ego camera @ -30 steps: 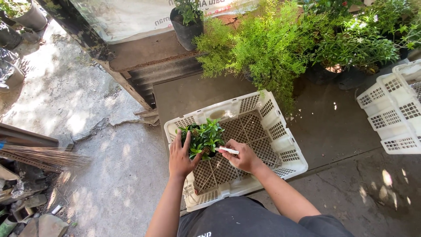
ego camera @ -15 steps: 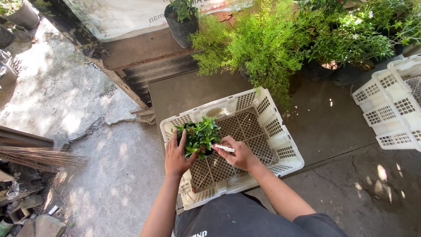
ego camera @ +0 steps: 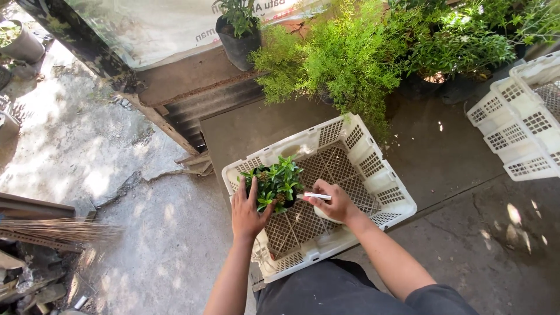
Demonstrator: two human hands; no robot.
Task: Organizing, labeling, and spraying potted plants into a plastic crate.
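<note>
A white slatted plastic crate (ego camera: 373, 165) lies on the concrete in front of me. Inside it, at the near left, stands a small potted plant (ego camera: 275, 180) with glossy green leaves in a dark pot. My left hand (ego camera: 246, 211) is cupped against the near side of that pot, fingers spread. My right hand (ego camera: 332, 204) hovers just right of the plant and holds a thin white stick-like tool (ego camera: 312, 196) that points towards the leaves. A whitish round object lies half hidden under my right hand.
A second white crate (ego camera: 522, 125) sits at the right edge. Bushy feathery green plants (ego camera: 344, 58) and a black potted plant (ego camera: 238, 35) stand behind the crate. A step and a plastic sheet are at the back; rubble and a broom lie at left.
Both hands have stayed at the potted plant in the crate; only the view has shifted slightly. The white tool remains in my right hand.
</note>
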